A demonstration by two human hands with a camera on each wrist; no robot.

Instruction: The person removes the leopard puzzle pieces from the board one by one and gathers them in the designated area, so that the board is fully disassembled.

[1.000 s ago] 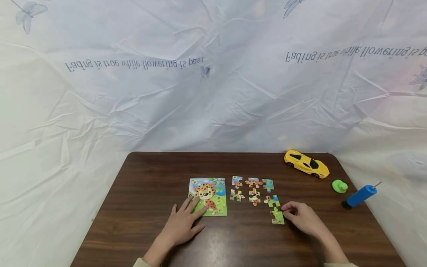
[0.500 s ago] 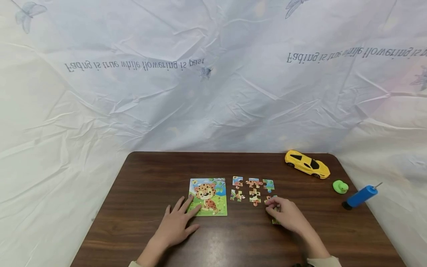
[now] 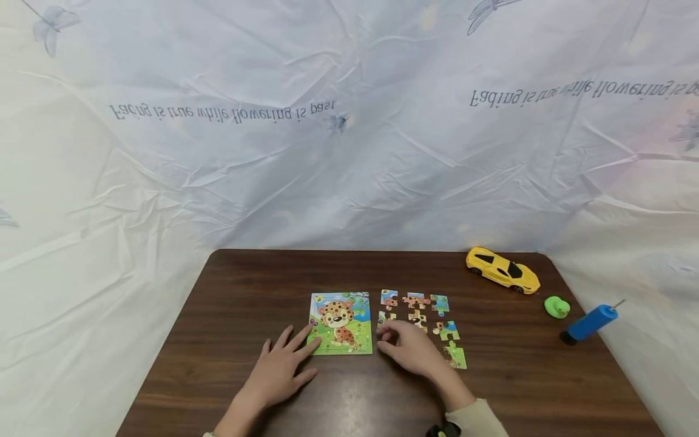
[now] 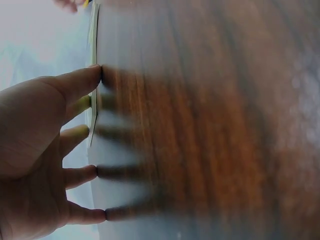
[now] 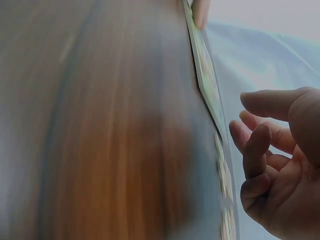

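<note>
A square leopard picture board (image 3: 341,325) lies flat on the brown table. My left hand (image 3: 275,373) rests at its lower left edge with fingers spread; in the left wrist view fingertips touch the board and tabletop. To the board's right lie several loose puzzle pieces, among them a top-row piece (image 3: 389,298) and a green corner piece (image 3: 455,357). My right hand (image 3: 409,349) hovers beside the board's right edge, partly hiding the middle-row pieces. In the right wrist view its fingers are loosely bent, the thumb stands apart, and nothing shows between them.
A yellow toy car (image 3: 502,270) stands at the table's back right. Nearby are a green rubber duck (image 3: 557,306) and a blue cylinder with a thin metal tip (image 3: 592,323). A white printed sheet (image 3: 349,182) hangs behind the table (image 3: 262,273).
My right hand has swept left from beside the lower right pieces, across them, to the board's right edge. The left hand has slid slightly left and down. The pieces stay put.
</note>
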